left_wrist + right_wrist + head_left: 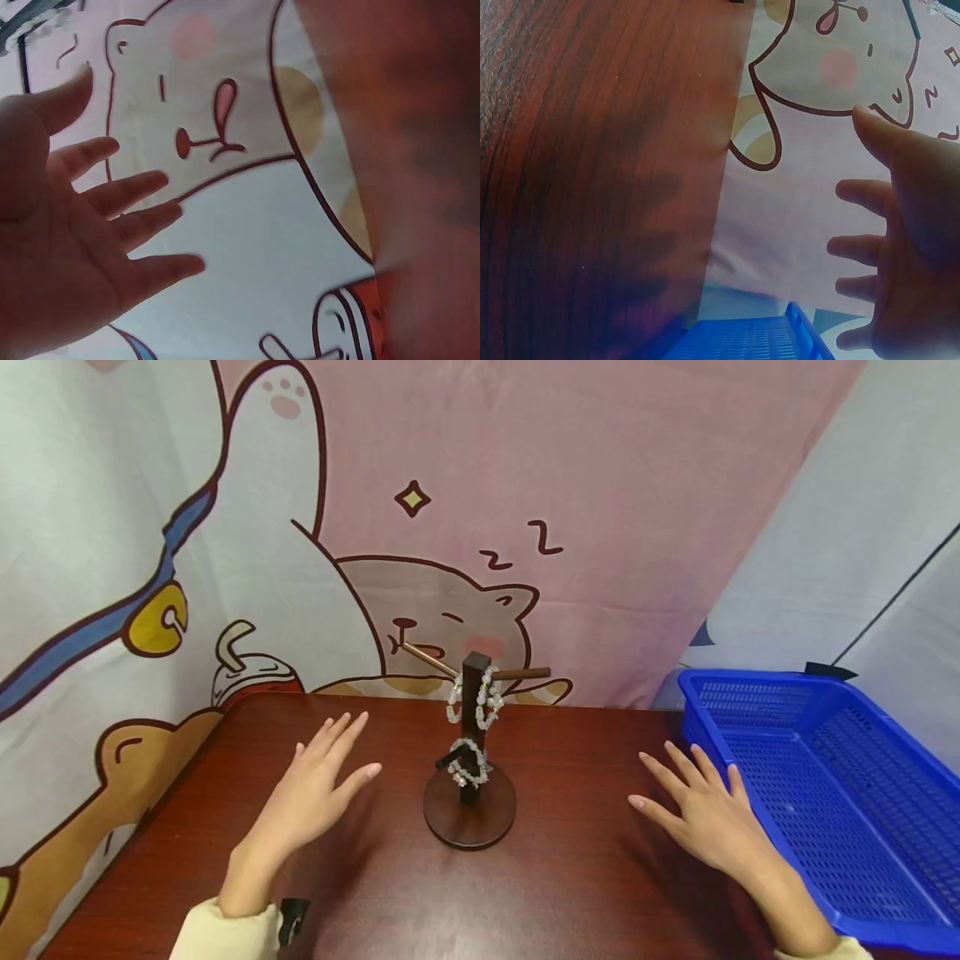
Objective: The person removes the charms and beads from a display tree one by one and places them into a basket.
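Observation:
A dark wooden stand [470,814] with a round base and short pegs is upright mid-table. Clear beaded bracelets hang from it: one bracelet [454,700] on the upper left peg, a bracelet [489,702] on the upper right peg, and a bracelet [468,764] around the low front peg. To the left of the stand my left hand [307,797] hovers over the table, fingers spread and holding nothing. My right hand [705,814] is held out on the other side, fingers straight and apart, beside the blue basket. Both palms appear bare in the wrist views.
The blue plastic basket [712,727] with slotted walls occupies the right side. Beneath everything is a reddish-brown wooden table [570,877]. A cloth backdrop [637,485] printed with cartoon animals hangs behind the table's far edge and along the left.

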Demonstrator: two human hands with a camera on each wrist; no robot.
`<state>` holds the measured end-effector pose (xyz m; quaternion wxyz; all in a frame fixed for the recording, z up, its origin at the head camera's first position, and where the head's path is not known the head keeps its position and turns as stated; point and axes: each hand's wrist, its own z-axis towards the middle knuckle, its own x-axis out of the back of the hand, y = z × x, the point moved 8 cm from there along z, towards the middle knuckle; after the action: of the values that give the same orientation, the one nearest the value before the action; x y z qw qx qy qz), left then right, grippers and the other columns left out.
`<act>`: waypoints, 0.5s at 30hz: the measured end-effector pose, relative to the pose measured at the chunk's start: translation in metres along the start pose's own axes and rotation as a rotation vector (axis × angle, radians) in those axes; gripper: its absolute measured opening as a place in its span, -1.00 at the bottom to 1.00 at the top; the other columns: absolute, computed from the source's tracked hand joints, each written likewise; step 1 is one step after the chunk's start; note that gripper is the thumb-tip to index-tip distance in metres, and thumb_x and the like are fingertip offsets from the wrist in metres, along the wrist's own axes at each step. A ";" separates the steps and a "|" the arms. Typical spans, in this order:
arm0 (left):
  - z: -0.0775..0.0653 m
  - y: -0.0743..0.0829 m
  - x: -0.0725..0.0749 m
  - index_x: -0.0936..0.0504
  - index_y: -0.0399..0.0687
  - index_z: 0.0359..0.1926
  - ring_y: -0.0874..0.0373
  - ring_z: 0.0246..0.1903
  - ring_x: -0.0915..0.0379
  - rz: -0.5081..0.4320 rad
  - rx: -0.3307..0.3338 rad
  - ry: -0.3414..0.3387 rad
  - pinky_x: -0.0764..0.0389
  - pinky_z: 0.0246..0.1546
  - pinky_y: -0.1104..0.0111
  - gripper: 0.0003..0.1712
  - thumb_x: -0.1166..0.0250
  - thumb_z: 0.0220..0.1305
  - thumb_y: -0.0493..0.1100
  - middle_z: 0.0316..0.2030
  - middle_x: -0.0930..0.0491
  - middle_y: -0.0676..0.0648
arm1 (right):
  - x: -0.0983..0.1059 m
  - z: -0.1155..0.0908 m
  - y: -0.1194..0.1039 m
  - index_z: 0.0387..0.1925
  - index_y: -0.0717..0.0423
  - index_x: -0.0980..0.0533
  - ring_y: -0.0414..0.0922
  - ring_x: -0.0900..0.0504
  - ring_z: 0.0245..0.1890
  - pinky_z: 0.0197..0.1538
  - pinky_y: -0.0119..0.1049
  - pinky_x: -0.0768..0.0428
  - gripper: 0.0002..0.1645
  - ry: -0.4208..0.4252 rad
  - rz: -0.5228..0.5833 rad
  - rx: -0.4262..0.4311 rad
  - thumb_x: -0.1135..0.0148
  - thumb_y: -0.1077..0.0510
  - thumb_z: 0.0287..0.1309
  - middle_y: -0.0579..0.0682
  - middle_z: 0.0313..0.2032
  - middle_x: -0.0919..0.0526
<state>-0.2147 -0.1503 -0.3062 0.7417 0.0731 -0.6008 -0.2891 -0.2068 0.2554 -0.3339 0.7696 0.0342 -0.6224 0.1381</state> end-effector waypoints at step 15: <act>0.070 0.017 0.035 -0.44 -0.22 0.10 0.08 -0.25 -0.52 -0.539 0.043 0.013 -0.53 -0.25 0.33 -0.65 -0.10 0.32 -0.19 -0.24 -0.60 -0.18 | 0.006 0.003 -0.011 0.27 -0.04 -0.26 0.27 -0.03 0.26 0.09 0.38 0.08 -0.22 0.009 0.017 0.034 -0.04 -0.34 0.11 0.27 0.23 -0.24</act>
<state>-0.2708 -0.1381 -0.2499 0.6403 0.2479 -0.5608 -0.4627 -0.2052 0.2453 -0.3263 0.7707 0.0415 -0.6166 0.1553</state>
